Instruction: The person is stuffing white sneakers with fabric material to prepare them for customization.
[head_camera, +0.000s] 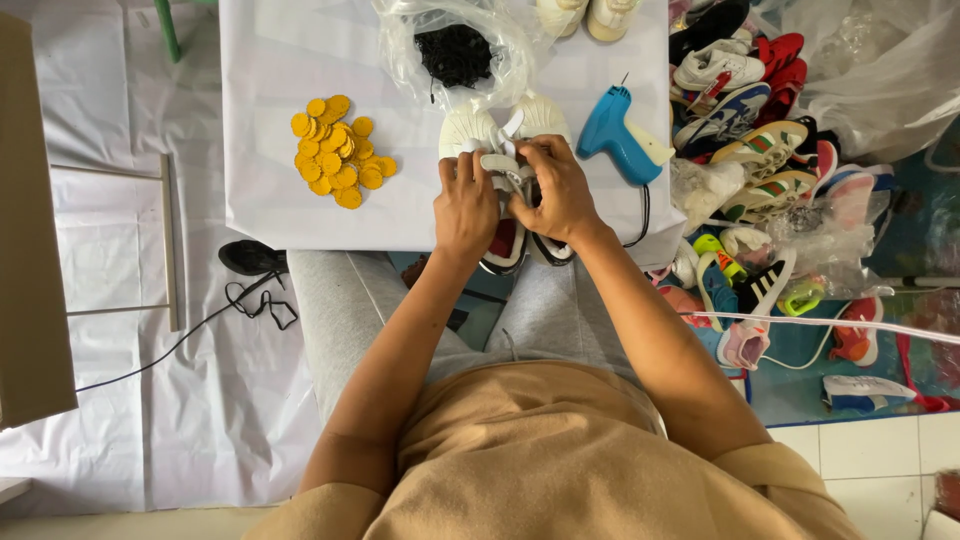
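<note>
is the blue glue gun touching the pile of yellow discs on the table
Apart. The head view shows the blue glue gun lying right of the shoes, the yellow discs left, white table between.

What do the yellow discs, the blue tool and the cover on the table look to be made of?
Yellow discs: likely plastic or thin card, matte, flat with scalloped edges; hard to tell which. Blue tool: moulded hard plastic, smooth with a slight sheen, cream grip. Table cover: white paper or thin sheet, showing creases and fold lines. Both hands hold small white shoes, seemingly fabric.
</note>
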